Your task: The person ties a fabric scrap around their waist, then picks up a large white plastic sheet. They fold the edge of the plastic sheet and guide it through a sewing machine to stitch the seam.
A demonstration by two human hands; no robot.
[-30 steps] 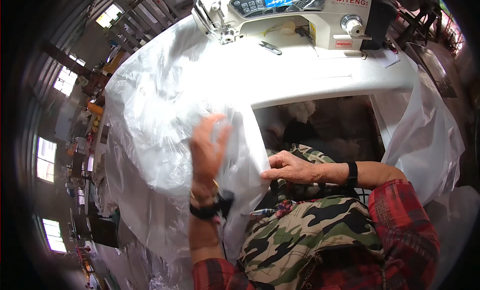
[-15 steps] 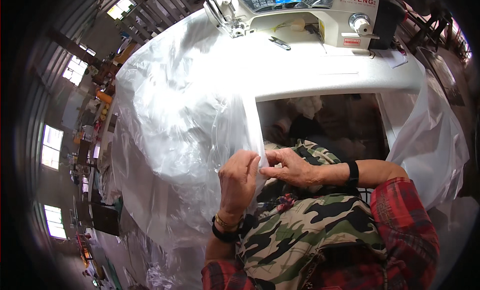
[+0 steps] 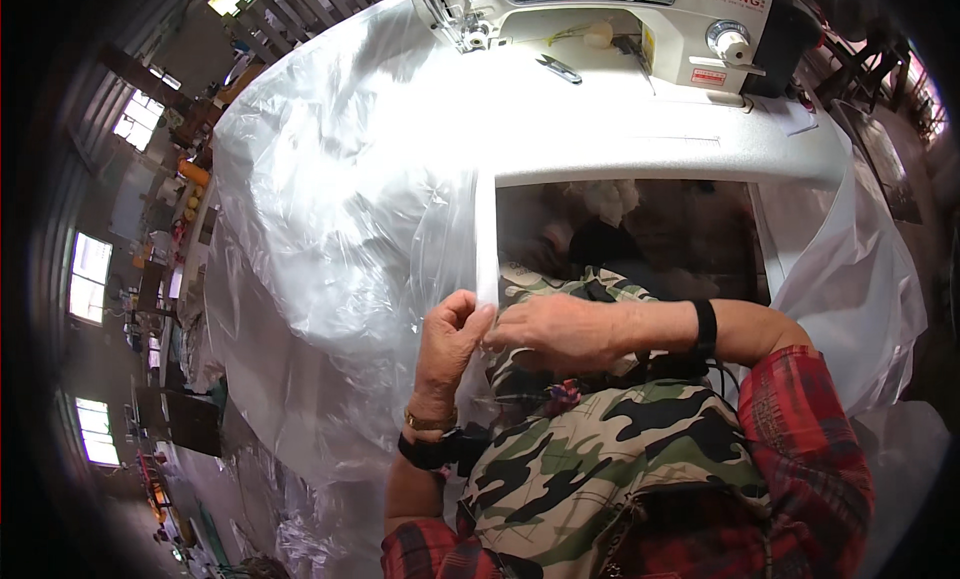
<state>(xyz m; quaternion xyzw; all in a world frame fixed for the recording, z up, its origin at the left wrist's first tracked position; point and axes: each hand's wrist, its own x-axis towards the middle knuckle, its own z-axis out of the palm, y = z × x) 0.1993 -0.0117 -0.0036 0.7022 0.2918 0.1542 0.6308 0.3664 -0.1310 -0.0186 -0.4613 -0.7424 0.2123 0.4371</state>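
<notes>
A large sheet of clear plastic film (image 3: 330, 229) spreads over the left part of the white sewing table (image 3: 640, 144). Its edge is a narrow whitish folded strip (image 3: 486, 239) running straight toward me. My left hand (image 3: 448, 344) pinches the near end of that strip, thumb against fingers. From the right, my right hand (image 3: 560, 329) meets it at the same spot, its fingertips closed on the strip; the back of the hand partly hides them. Above the table's back edge stands a white sewing machine (image 3: 640, 29), its needle area (image 3: 476, 34) well ahead of my hands.
Thread snips (image 3: 558, 69) lie on the machine bed. More whitish film (image 3: 850, 249) drapes over the table's right side. A camouflage apron (image 3: 620, 449) covers my lap, below the dark opening (image 3: 680, 239) in the table. Cluttered benches (image 3: 175, 239) line the left.
Both hands have shifted slightly left in the picture with the film edge. My right hand has turned so its back faces up, fingers now at the strip below my left thumb.
</notes>
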